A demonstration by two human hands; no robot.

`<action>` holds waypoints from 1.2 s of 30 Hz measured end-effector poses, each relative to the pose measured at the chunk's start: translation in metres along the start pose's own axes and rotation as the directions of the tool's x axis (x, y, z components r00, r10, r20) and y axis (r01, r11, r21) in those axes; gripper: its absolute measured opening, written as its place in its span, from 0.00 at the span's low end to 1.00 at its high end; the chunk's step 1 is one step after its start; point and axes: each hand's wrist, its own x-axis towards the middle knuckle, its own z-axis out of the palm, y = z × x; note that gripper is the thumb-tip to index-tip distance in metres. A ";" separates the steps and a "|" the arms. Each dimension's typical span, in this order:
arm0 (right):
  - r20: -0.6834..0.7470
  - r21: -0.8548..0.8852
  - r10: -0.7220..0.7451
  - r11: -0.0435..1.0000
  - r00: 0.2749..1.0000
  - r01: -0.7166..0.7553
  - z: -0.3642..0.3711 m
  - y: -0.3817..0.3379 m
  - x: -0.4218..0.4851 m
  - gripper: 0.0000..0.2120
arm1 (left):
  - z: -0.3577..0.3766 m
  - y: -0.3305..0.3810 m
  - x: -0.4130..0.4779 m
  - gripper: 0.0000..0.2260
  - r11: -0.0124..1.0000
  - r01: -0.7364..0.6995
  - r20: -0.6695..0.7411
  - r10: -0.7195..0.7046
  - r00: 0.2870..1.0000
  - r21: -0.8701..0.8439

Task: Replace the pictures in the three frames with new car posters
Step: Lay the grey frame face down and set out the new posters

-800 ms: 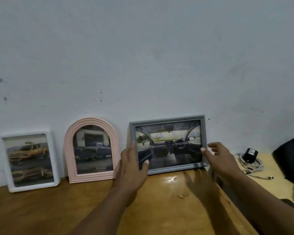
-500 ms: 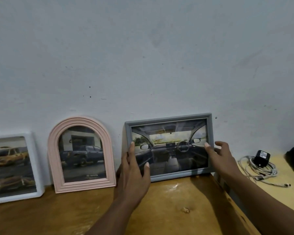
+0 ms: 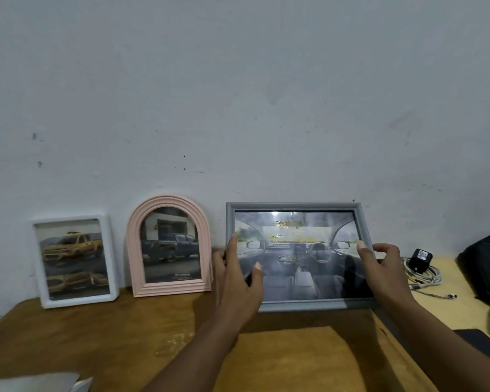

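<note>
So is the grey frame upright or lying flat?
Upright: the grey frame faces the camera, left hand and right hand gripping its sides. Whether it touches the table, cannot tell.

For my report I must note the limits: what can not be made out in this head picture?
Head view only:
- Back of the grey frame: hidden by its own front.
- Its lower left corner: covered by the left hand.
- Pale sheets: cut off by the bottom edge.
- Black object: cut off by the right edge.
- Charger label: too small to read.
</note>
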 end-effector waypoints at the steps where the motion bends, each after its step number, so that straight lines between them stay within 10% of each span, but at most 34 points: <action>1: -0.004 -0.003 -0.009 1.000 1.000 0.009 -0.002 -0.004 -0.007 0.23 | -0.007 0.002 -0.006 0.32 1.000 -0.001 0.000 0.001 1.000 0.017; 25: 0.325 -0.334 0.136 0.942 0.936 -0.021 0.063 -0.017 -0.178 0.27 | -0.206 -0.078 -0.139 0.20 0.901 0.228 0.112 -0.287 0.951 0.370; 32: 0.308 -0.404 0.231 0.910 0.923 -0.093 0.053 -0.013 -0.177 0.32 | -0.186 -0.075 -0.142 0.25 0.812 0.096 0.175 -0.237 0.956 0.576; 36: 0.302 -0.481 0.192 0.876 0.934 -0.025 0.038 -0.034 -0.158 0.19 | -0.173 -0.067 -0.141 0.22 0.742 0.033 0.188 -0.212 0.959 0.670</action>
